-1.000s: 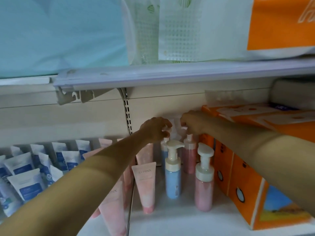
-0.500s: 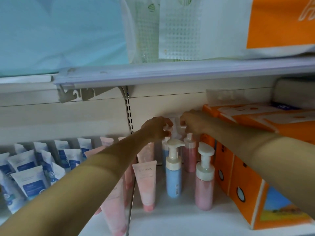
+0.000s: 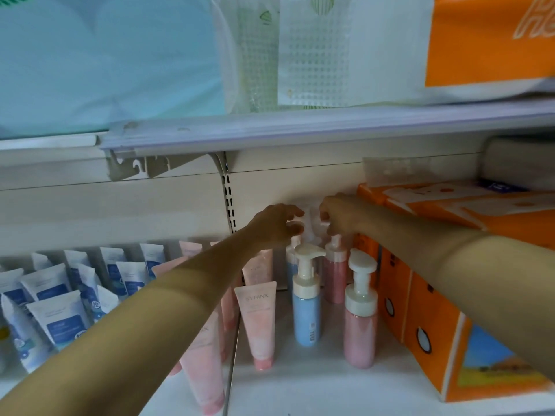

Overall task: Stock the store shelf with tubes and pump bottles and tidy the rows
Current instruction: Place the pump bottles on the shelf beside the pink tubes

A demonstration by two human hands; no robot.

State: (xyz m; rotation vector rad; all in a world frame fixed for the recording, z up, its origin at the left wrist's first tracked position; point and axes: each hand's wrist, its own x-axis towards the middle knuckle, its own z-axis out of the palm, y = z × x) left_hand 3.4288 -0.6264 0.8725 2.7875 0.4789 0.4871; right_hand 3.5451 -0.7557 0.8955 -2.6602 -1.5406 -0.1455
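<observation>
Left hand [image 3: 274, 225]: fingers curled around the white pump top of a rear blue pump bottle [image 3: 290, 261], which stands upright directly behind the front blue pump bottle [image 3: 306, 298]; the grip looks closed on the pump head, though the contact is partly blurred. Right hand [image 3: 341, 216]: fingers bent down over the pump top of the rear pink pump bottle [image 3: 335, 271], pinching it; that bottle stands upright, behind and to the right of the front blue bottle.

Front blue pump bottle: long axis vertical, white nozzle pointing right. Just to its right, a little nearer the shelf edge, the front pink pump bottle [image 3: 359, 319], also upright (its nozzle direction is hard to read from above).

Left of the front blue bottle: a pink tube [image 3: 259, 319] standing cap down, crimped end up, leaning slightly. Further left, more pink tubes [image 3: 204, 370] in a row running front to back, partly hidden by the left forearm. Well left again, white and blue tubes [image 3: 57, 316] in several rows, cap down, tilted back.

Right of the pump bottles: orange cartons [image 3: 426, 319], touching or just beside the pink ones. All sit on the white shelf [image 3: 315, 391]; an upper shelf rail [image 3: 300, 130] runs above the hands.
</observation>
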